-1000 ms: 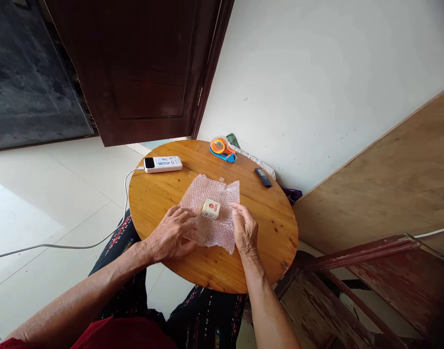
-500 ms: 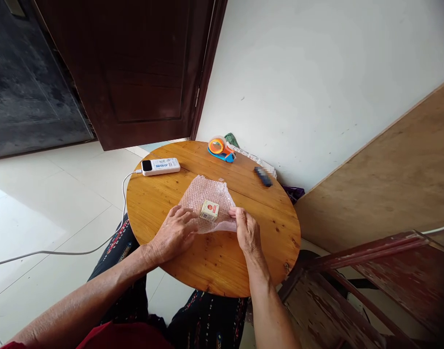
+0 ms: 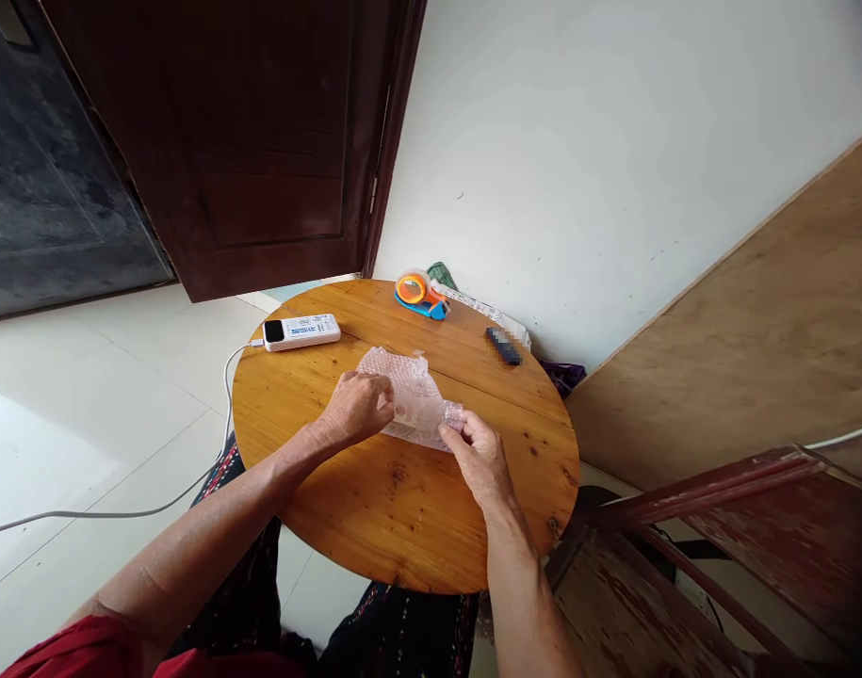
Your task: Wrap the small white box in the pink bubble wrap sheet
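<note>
A sheet of clear, pinkish bubble wrap (image 3: 400, 373) lies on the round wooden table (image 3: 395, 527). Its near part is folded over a small cream box (image 3: 406, 412), which shows only faintly through the plastic. My left hand (image 3: 360, 405) is curled at the wrap's left side, thumb and fingers closed on the folded edge beside the box. On the right, my right hand (image 3: 479, 452) pinches the other end of the fold between thumb and fingers.
A white power bank (image 3: 301, 331) with a cable stands at the table's left. An orange and blue tape dispenser (image 3: 422, 294) sits at the far edge. A dark, pixelated object (image 3: 503, 346) lies right of it. A wooden chair (image 3: 691, 508) stands at the right.
The near edge of the bubble wrap has been folded away from me over the box, covering it. My left hand has moved forward and closed from a spread pose; the right still pinches the wrap.
</note>
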The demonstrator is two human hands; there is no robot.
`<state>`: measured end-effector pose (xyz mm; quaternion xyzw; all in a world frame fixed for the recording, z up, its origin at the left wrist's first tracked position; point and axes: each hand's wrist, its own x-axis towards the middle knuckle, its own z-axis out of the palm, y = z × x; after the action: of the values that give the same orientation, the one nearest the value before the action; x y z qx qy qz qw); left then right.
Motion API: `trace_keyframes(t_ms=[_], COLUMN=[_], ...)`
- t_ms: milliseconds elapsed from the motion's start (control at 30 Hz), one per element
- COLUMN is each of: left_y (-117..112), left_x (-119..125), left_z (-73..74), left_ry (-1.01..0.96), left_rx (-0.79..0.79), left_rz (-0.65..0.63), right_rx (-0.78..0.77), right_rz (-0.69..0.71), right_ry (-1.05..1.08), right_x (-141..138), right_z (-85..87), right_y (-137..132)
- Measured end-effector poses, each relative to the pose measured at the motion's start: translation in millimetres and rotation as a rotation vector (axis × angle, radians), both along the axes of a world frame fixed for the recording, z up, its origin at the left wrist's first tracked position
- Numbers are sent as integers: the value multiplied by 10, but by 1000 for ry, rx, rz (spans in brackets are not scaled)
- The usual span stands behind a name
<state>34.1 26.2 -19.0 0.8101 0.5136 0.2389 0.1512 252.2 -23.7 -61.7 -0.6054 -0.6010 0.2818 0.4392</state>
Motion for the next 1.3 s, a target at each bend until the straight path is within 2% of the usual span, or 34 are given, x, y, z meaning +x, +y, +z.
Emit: trace_keyframes(t_ms=[300, 433, 567, 667, 800, 933, 1000, 1100, 1200, 1300], left_y=[12, 32, 35, 31, 21, 15, 10, -1, -10, -7], left_x=[75, 63, 58, 62, 60, 64, 72, 82, 77, 71], left_z=[-51, -54, -56, -79, -128, -142, -132, -117, -118, -139], left_ry=[-139, -255, -307, -304, -339, -367, -363, -353, -359, -369], left_rx=[-171, -210, -270, -290, -305, -329, -331, -327, -324, -313], left_rz=[39, -49, -167, -157, -134, -116, -117, -114, -118, -121], right_rx=[15, -48, -129, -119, -98, -14, 102, 336, 457, 416], right_rz=[-29, 39, 111, 81, -5, -107, -142, -165, -71, 129], right_ry=[-53, 8, -128, -220, -337, -578, -687, -790, -806, -791], right_x=[-4, 31, 57, 58, 8, -40, -53, -125, -309, -523], right_z=[40, 95, 218, 254, 178, 117, 154, 305, 481, 548], right_y=[-6, -43, -178, -280, -321, -332, -372, -468, -542, -533])
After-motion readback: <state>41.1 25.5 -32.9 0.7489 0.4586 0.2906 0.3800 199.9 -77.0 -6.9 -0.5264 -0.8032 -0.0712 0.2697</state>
